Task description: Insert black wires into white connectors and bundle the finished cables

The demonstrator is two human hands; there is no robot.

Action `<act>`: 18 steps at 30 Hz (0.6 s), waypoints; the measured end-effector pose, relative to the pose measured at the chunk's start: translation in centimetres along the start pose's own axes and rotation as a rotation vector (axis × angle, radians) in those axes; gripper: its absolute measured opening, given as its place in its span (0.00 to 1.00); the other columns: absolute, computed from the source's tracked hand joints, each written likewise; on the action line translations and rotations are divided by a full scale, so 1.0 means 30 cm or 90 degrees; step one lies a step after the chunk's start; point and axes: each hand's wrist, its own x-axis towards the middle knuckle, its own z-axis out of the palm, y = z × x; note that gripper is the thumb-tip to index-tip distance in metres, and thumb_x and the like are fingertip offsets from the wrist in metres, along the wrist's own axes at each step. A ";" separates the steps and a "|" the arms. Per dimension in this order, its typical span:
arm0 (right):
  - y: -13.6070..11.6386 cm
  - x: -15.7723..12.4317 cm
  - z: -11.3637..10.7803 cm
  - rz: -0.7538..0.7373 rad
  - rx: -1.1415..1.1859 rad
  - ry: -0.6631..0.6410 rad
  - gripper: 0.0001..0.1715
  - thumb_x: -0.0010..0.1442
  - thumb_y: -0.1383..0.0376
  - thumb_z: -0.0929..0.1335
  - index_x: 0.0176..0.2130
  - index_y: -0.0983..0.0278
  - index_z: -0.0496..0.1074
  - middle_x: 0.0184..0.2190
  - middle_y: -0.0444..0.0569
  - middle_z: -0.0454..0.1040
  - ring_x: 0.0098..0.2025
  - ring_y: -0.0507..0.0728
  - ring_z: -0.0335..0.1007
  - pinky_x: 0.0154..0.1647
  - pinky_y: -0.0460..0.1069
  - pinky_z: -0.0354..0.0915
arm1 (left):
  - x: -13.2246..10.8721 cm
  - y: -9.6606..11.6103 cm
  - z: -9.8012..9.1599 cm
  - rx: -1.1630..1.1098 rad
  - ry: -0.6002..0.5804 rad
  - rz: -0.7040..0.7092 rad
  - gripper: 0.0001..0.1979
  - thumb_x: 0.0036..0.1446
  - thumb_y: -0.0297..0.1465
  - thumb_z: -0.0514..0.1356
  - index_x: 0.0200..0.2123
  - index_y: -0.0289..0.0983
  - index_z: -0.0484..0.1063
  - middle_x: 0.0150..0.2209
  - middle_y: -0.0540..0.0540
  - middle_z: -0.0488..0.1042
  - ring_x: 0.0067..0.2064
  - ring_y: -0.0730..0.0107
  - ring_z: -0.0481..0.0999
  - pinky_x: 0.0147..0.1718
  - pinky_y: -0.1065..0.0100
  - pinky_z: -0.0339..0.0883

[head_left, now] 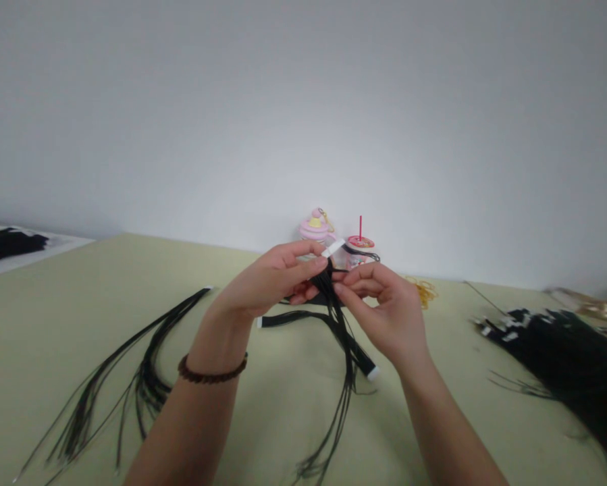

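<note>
A bundle of thin black wires (339, 324) with white-tipped connectors hangs and spreads across the table below my hands. My left hand (270, 280) pinches the bundle's white connector (332, 248) between thumb and fingers. My right hand (379, 310) grips the black wires just beside it, with its fingertips close to my left hand. Another white connector end (371, 371) lies near my right wrist, and a third (259, 322) rests below my left hand. A brown beaded bracelet (213, 370) circles my left wrist.
A loose black wire bundle (131, 381) lies on the pale green table (44, 351) at left, and a large black pile (551, 358) at right. Behind stand a pink trinket (316, 228), a red-topped cup (360, 241) and yellow rubber bands (425, 291).
</note>
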 end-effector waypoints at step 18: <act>-0.049 -0.010 -0.015 -0.064 -0.118 -0.031 0.05 0.56 0.70 0.68 0.32 0.62 0.67 0.23 0.42 0.76 0.25 0.49 0.74 0.27 0.43 0.67 | -0.006 -0.010 -0.015 0.124 -0.031 -0.026 0.12 0.61 0.40 0.58 0.40 0.38 0.67 0.20 0.55 0.66 0.19 0.81 0.60 0.17 0.79 0.52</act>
